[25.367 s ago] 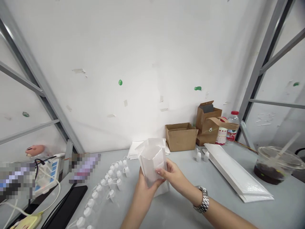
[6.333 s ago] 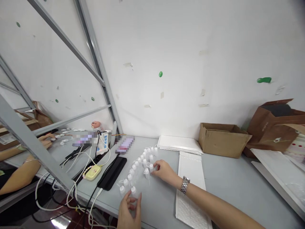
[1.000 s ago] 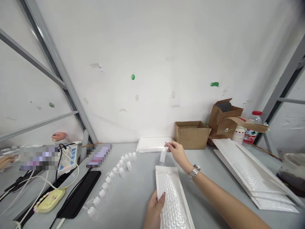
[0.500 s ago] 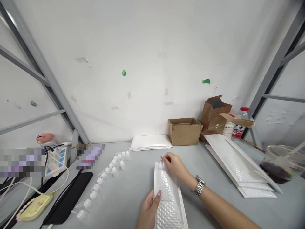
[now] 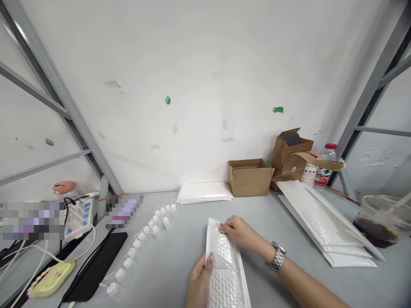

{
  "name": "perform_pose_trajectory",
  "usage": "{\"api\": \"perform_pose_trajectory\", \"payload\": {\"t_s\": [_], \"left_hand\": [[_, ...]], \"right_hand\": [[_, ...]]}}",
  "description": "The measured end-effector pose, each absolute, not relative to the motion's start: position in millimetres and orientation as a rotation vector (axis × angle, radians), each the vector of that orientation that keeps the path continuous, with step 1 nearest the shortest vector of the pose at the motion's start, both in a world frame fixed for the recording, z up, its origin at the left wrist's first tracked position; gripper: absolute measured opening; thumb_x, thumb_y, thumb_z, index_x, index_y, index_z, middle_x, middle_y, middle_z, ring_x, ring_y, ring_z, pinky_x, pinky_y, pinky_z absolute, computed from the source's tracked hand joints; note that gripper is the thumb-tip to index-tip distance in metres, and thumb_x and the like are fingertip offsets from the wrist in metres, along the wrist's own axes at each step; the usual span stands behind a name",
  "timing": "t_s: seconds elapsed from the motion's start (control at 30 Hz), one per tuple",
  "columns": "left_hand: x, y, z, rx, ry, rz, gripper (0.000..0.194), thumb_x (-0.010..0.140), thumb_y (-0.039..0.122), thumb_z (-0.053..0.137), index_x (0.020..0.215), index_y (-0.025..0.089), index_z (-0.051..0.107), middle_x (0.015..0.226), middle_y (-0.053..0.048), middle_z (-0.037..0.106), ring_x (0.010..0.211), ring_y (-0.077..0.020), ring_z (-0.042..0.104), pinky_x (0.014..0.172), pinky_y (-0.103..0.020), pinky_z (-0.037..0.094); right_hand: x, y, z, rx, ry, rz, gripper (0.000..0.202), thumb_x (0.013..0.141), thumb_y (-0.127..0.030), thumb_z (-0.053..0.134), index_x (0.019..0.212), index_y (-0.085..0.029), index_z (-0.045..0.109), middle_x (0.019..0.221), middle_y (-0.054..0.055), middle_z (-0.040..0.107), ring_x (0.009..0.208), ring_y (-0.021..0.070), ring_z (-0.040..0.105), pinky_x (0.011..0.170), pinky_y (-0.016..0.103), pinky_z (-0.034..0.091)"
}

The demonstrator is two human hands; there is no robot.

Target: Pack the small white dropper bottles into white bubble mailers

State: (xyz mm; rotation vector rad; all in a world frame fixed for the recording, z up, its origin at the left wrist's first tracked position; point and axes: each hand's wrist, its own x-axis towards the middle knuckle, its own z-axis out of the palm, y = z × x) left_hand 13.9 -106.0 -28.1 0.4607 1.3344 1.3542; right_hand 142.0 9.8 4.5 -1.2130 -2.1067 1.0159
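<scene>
A white bubble mailer point(image 5: 224, 261) stands tilted toward me at the front of the table. My left hand point(image 5: 199, 278) grips its left edge, thumb across the bubbled front. At the mailer's upper right edge, near the mouth, my right hand point(image 5: 236, 231) pinches with curled fingers; a metal watch is on that wrist. What lies inside the mailer is hidden. To the left, several small clear plastic bottles point(image 5: 114, 291) with white looped caps form a slanting row.
A stack of white envelopes point(image 5: 205, 191) lies by the wall beside an open cardboard box point(image 5: 250, 179). More bubble mailers point(image 5: 321, 226) are piled at right, near a plastic cup of dark drink point(image 5: 375, 226). A black pad point(image 5: 96, 265) and a yellow cased device point(image 5: 53, 280) lie at left.
The small white-capped bottle that showed in my right fingers at the mailer's mouth is out of sight. My right hand has shifted slightly right and down, onto the mailer's edge.
</scene>
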Motion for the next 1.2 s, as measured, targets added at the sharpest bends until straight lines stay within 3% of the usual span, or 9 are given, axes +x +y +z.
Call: {"api": "perform_pose_trajectory", "payload": {"t_s": [0.17,0.33,0.53,0.6,0.7,0.77,0.93,1.07,1.2], "left_hand": [[14,-107,-25,0.509,1.301,1.355,0.047,0.051,0.051,0.073,0.085,0.018,0.071,0.104,-0.008,0.068,0.123,-0.0339,0.038,0.106,-0.045,0.021],[14,-107,-27,0.513,1.309,1.358,0.046,0.051,0.051,0.073,0.084,0.019,0.071,0.104,-0.008,0.068,0.124,-0.0339,0.037,0.107,-0.045,0.019],[14,-107,-27,0.5,1.26,1.351,0.047,0.053,0.049,0.073,0.088,0.017,0.07,0.1,-0.009,0.069,0.115,-0.0323,0.049,0.105,-0.044,0.024],[15,-107,-27,0.485,1.263,1.365,0.046,0.055,0.048,0.073,0.088,0.016,0.069,0.098,-0.009,0.07,0.11,-0.0307,0.053,0.102,-0.042,0.03],[14,-108,-24,0.449,1.302,1.44,0.041,0.058,0.045,0.072,0.087,0.016,0.068,0.096,-0.008,0.07,0.106,-0.0282,0.057,0.097,-0.037,0.039],[12,-107,-17,0.392,1.338,1.497,0.039,0.06,0.044,0.071,0.089,0.017,0.067,0.093,-0.007,0.071,0.101,-0.0265,0.06,0.092,-0.035,0.043],[1,-91,27,0.465,1.203,1.666,0.05,0.067,0.048,0.064,0.107,0.02,0.057,0.092,-0.006,0.069,0.089,-0.0244,0.064,0.08,-0.036,0.05],[-2,-76,56,1.006,1.111,1.741,0.074,0.064,0.058,0.061,0.124,0.02,0.043,0.113,-0.01,0.06,0.104,-0.027,0.056,0.084,-0.035,0.047],[-1,-75,52,1.237,1.102,1.669,0.093,0.052,0.058,0.07,0.13,0.022,0.032,0.124,-0.012,0.051,0.113,-0.029,0.048,0.085,-0.033,0.047]], "right_hand": [[142,8,10,-0.99,-2.026,1.016,0.029,0.085,-0.039,0.041,0.097,-0.021,0.06,0.092,0.005,0.06,0.078,0.0158,0.054,0.072,0.027,0.041],[141,6,7,-1.017,-2.106,1.008,0.038,0.087,-0.043,0.035,0.068,-0.019,0.058,0.074,0.003,0.056,0.07,0.015,0.05,0.066,0.027,0.038],[141,0,12,-1.027,-2.212,1.291,0.053,0.083,-0.059,0.031,0.051,-0.018,0.039,0.048,-0.007,0.023,0.045,0.0074,0.02,0.043,0.024,0.019],[142,2,14,-0.99,-2.181,1.181,0.051,0.083,-0.058,0.034,0.057,-0.017,0.049,0.053,-0.004,0.035,0.049,0.0087,0.032,0.048,0.023,0.029],[147,9,16,-1.053,-1.962,0.862,0.042,0.081,-0.055,0.043,0.091,-0.018,0.06,0.089,0.004,0.054,0.078,0.0156,0.05,0.073,0.028,0.04],[153,12,18,-1.154,-1.896,0.881,0.047,0.079,-0.057,0.045,0.104,-0.019,0.056,0.101,0.008,0.053,0.085,0.0181,0.052,0.081,0.032,0.04],[159,-9,39,-0.881,-2.146,1.537,0.052,0.084,-0.058,0.032,0.102,-0.016,0.056,0.095,0.006,0.057,0.069,0.0141,0.055,0.067,0.03,0.046],[151,-31,62,-0.708,-2.119,1.287,0.065,0.07,-0.046,0.065,0.126,-0.024,0.039,0.117,0.006,0.048,0.104,0.0205,0.046,0.09,0.034,0.039],[157,-33,74,-0.839,-2.174,1.052,0.06,0.066,-0.043,0.068,0.119,-0.024,0.045,0.111,0.005,0.049,0.094,0.0199,0.049,0.08,0.033,0.044]]}}
